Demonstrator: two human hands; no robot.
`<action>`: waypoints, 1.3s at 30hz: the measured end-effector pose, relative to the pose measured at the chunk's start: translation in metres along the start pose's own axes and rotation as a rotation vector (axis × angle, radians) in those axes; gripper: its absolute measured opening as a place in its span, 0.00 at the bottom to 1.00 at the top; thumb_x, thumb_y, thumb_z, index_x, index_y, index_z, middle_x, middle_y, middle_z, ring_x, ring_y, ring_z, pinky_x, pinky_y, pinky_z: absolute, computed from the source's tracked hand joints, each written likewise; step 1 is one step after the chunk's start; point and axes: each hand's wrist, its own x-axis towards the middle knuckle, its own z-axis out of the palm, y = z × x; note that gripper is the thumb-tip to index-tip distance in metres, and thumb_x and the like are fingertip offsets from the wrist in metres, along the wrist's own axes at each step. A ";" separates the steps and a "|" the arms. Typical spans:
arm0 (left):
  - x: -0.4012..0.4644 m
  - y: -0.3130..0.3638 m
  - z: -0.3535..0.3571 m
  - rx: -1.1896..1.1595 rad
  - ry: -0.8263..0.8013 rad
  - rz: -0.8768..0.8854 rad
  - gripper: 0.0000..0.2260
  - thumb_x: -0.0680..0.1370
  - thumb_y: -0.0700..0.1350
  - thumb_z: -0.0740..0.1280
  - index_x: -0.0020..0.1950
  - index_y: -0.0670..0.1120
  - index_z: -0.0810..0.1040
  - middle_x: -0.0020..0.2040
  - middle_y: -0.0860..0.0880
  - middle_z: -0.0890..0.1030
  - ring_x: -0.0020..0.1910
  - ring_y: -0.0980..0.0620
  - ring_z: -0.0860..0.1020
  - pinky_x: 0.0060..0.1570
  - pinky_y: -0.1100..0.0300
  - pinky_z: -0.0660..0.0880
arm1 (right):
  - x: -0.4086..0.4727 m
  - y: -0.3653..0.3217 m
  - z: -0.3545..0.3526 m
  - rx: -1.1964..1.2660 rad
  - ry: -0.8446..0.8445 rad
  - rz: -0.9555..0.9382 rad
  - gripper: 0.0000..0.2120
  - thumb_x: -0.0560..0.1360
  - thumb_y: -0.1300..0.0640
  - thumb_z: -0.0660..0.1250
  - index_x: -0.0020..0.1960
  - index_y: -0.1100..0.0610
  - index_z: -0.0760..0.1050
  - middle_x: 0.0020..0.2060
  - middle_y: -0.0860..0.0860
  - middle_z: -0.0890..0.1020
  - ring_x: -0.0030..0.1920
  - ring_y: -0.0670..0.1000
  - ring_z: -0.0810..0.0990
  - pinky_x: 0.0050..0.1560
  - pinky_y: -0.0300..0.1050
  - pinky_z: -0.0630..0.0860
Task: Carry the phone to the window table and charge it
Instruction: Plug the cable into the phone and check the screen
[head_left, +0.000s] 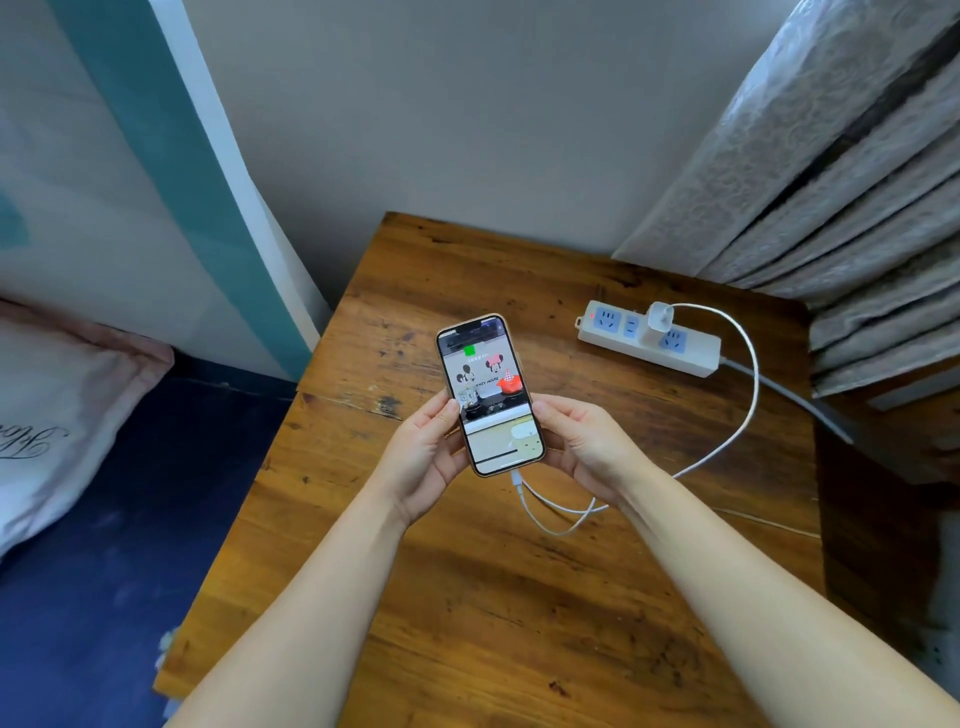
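Observation:
The phone (488, 392) has its screen lit and facing up, above the wooden table (467, 597). My left hand (426, 457) grips its left edge and my right hand (582, 441) grips its right edge. A white charging cable (748, 374) is plugged into the phone's bottom end, loops on the table under my right wrist, and arcs back to a white charger plug (660, 318). That plug sits in a white power strip (649, 338) with blue sockets and a red light, at the table's far right.
Grey patterned curtains (831, 182) hang at the right, over the table's back corner. A bed with a dark blue sheet (104, 571) and a pink-edged pillow (57, 405) lies to the left. The strip's grey cord (789, 395) runs off right.

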 end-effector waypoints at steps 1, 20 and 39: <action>0.000 0.002 -0.009 -0.003 0.026 0.001 0.14 0.80 0.42 0.58 0.65 0.44 0.74 0.57 0.46 0.82 0.53 0.49 0.80 0.50 0.53 0.79 | 0.006 0.001 0.009 -0.026 -0.001 -0.001 0.10 0.78 0.58 0.61 0.55 0.55 0.81 0.46 0.52 0.86 0.45 0.49 0.84 0.43 0.43 0.82; 0.014 0.038 -0.122 0.106 0.538 -0.162 0.24 0.81 0.54 0.51 0.71 0.40 0.61 0.71 0.43 0.68 0.67 0.48 0.69 0.64 0.51 0.68 | 0.128 0.054 0.124 -0.559 0.201 0.035 0.14 0.79 0.60 0.59 0.57 0.59 0.81 0.52 0.56 0.84 0.48 0.50 0.80 0.42 0.40 0.73; 0.018 0.038 -0.110 0.079 0.561 -0.175 0.26 0.81 0.57 0.50 0.72 0.40 0.62 0.72 0.42 0.67 0.69 0.46 0.67 0.68 0.50 0.64 | 0.143 0.034 0.115 -1.174 0.016 0.070 0.23 0.76 0.68 0.53 0.67 0.55 0.73 0.60 0.61 0.74 0.56 0.60 0.76 0.51 0.44 0.72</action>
